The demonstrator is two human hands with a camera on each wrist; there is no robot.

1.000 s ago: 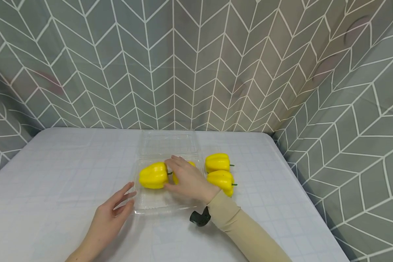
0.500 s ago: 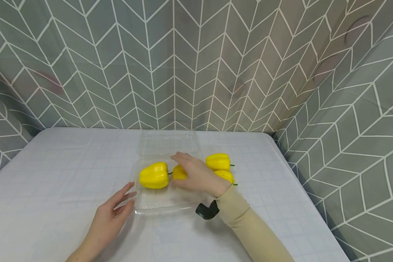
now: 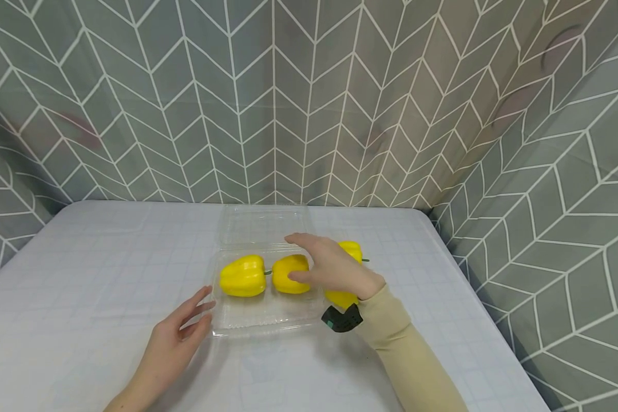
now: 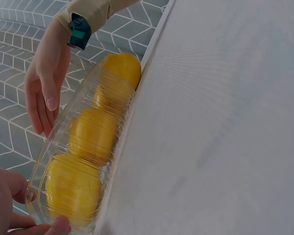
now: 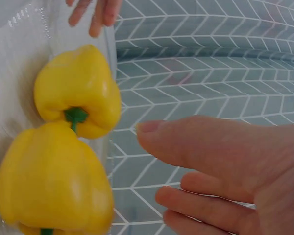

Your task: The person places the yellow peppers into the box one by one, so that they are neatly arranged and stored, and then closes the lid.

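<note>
Two yellow peppers lie side by side in the clear plastic tray (image 3: pixel 247 320), which sits on the white table (image 3: pixel 82 286) with its hinged lid (image 3: pixel 265 224) folded open behind it. We identify them as the left pepper (image 3: pixel 242 276) and the middle pepper (image 3: pixel 290 274); the green stem of the left pepper points at the middle pepper, and the two sit just beside each other.

Our right hand (image 3: pixel 335 266) hovers over the right side of the tray, fingers relaxed and slightly spread, gripping nothing. In the head view its thumb tip lies at the right flank of the middle pepper; we cannot tell whether it touches. The right wrist view shows the palm facing both peppers with a gap between fingers and fruit.

Our left hand (image 3: pixel 177 337) rests on the table at the front left corner of the tray, fingers straight and slightly apart. The left wrist view shows its fingertips (image 4: pixel 59 226) touching the tray wall.

Two further peppers lie on the table just to the right of the tray, largely hidden behind the right hand: the far pepper (image 3: pixel 352 250) and the near pepper (image 3: pixel 341 298).

A grey chevron-patterned curtain (image 3: pixel 309 103) encloses the table.
</note>
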